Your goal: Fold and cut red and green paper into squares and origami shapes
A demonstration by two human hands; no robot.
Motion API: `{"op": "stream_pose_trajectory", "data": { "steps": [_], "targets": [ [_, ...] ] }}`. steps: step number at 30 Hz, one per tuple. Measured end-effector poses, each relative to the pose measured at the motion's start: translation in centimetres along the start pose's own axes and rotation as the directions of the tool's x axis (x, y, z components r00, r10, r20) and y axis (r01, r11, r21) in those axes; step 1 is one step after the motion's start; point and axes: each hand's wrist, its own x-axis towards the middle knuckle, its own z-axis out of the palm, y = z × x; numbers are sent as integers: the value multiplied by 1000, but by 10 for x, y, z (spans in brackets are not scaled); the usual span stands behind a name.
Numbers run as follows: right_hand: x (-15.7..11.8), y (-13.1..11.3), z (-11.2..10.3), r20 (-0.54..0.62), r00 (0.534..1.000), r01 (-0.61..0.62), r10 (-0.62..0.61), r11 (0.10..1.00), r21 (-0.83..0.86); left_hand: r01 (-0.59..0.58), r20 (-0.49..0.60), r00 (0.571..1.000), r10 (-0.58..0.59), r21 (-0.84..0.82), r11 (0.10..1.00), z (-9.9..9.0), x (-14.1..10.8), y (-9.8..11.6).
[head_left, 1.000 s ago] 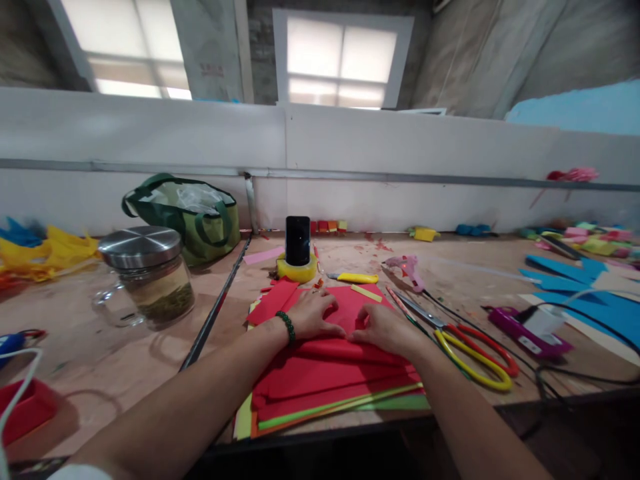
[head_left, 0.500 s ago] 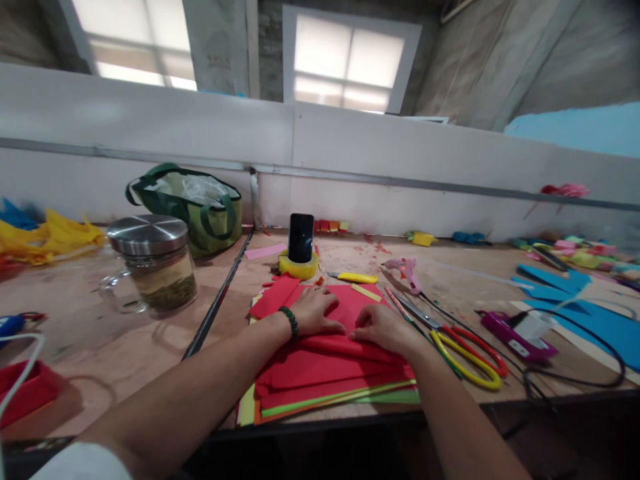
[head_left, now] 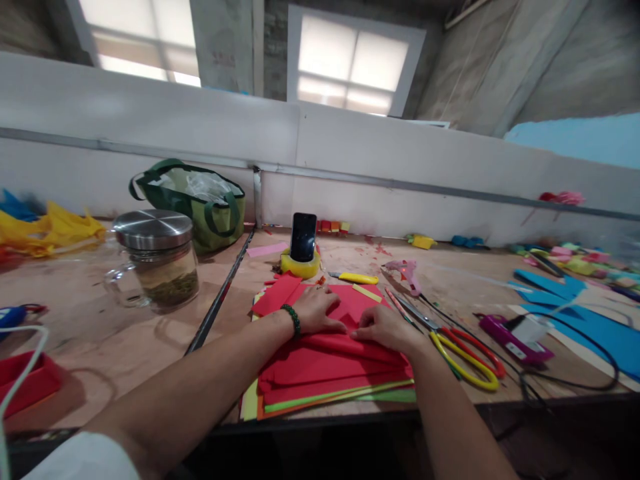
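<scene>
A stack of coloured sheets, red on top with green, yellow and orange edges below, lies at the table's front edge. Across it runs a folded or rolled edge of red paper. My left hand, with a green bead bracelet at the wrist, presses on this red paper, thumb pointing right. My right hand has its fingers curled and pinched on the same paper, a small gap away from my left thumb. A short yellow strip lies on the stack behind my hands.
Scissors, a pink glue gun and a purple power strip with cables lie right. A yellow cutter and propped phone stand behind; a glass mug and green bag are left.
The whole view has shifted slightly. Both hands remain on the red paper in nearly the same pose.
</scene>
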Motion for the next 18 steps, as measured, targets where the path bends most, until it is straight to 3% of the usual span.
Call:
{"op": "stream_pose_trajectory", "data": {
  "steps": [5, 9, 15, 18],
  "targets": [
    [2, 4, 4, -76, 997, -18, 19, 1000, 15, -7, -2, 1000, 7, -10, 1000, 0, 1, -1],
    [4, 6, 4, -58, 998, 4, -2, 999, 39, -25, 6, 1000, 25, -15, 1000, 0, 0, -1],
    [2, 3, 5, -40, 998, 53, -49, 993, 109, -179, 73, 981, 179, -12, 984, -4, 1, 5],
    [2, 3, 6, -29, 999, 47, -43, 986, 158, -198, 91, 976, 198, -9, 980, -5, 1, 7]
  ]
}}
